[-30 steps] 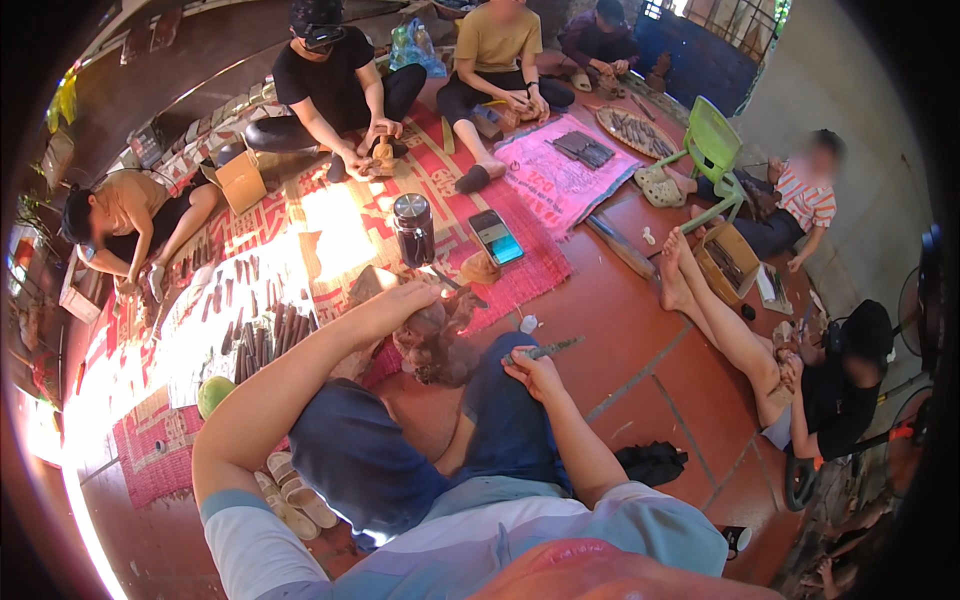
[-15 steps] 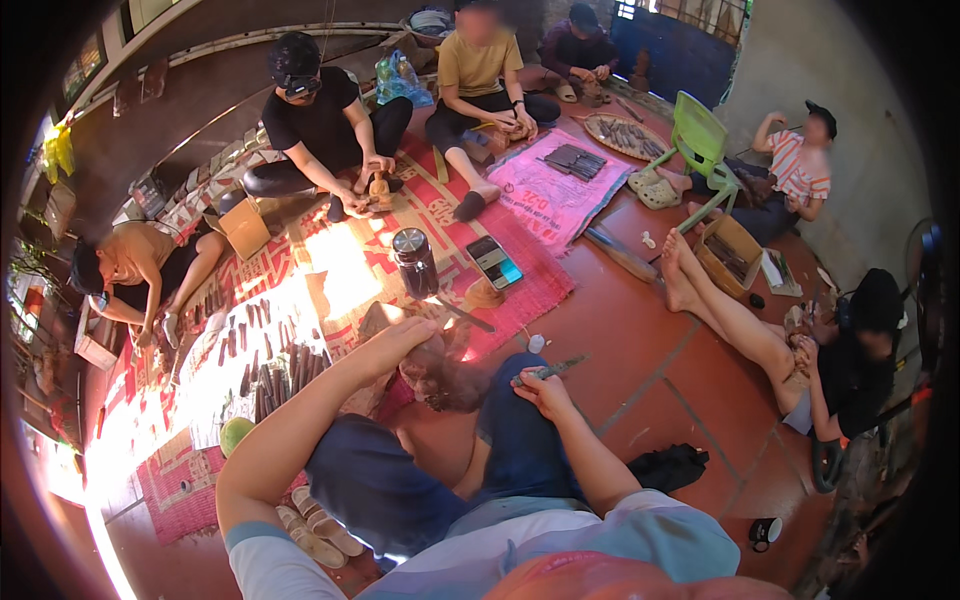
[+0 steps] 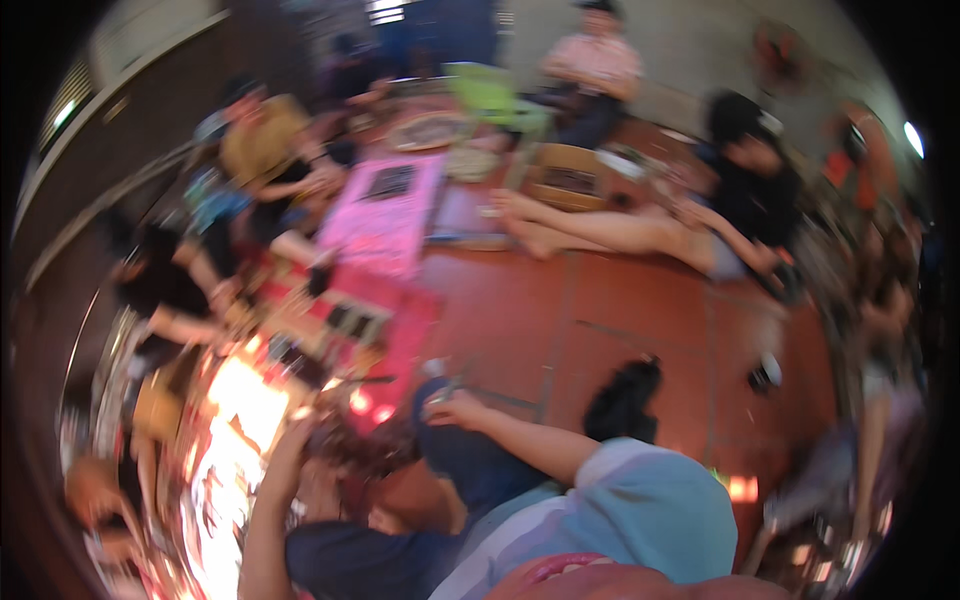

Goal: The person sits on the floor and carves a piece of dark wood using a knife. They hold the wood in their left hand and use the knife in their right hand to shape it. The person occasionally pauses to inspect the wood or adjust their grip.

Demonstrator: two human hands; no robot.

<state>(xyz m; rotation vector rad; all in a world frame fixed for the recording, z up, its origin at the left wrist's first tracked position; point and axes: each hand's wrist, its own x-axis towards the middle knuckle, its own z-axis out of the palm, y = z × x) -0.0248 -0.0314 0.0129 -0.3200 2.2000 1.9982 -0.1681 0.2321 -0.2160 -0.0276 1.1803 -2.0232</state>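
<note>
The whole view is smeared by motion. My left hand (image 3: 298, 428) is at a dark brown lump that looks like a wood carving (image 3: 365, 445), by my bent legs; its fingers are too blurred to make out. Against my dark-trousered knee (image 3: 445, 450) rests my right hand (image 3: 455, 409), closed round a slender tool (image 3: 438, 396), of which only a short pale part shows. The two hands are apart, with the knee and the carving between them.
Beyond my knees lie a red mat (image 3: 405, 320), a phone (image 3: 352, 320) and a pink sheet (image 3: 370, 235) with dark tools. Several people sit around. At right are a black cloth (image 3: 622, 400), a mug (image 3: 765, 374) and a cardboard box (image 3: 570, 165); a green chair (image 3: 482, 95) stands behind.
My view has swung to the right, so the mat and seated people have shifted left and the picture is blurred. My right hand stays closed on the tool at my knee.
</note>
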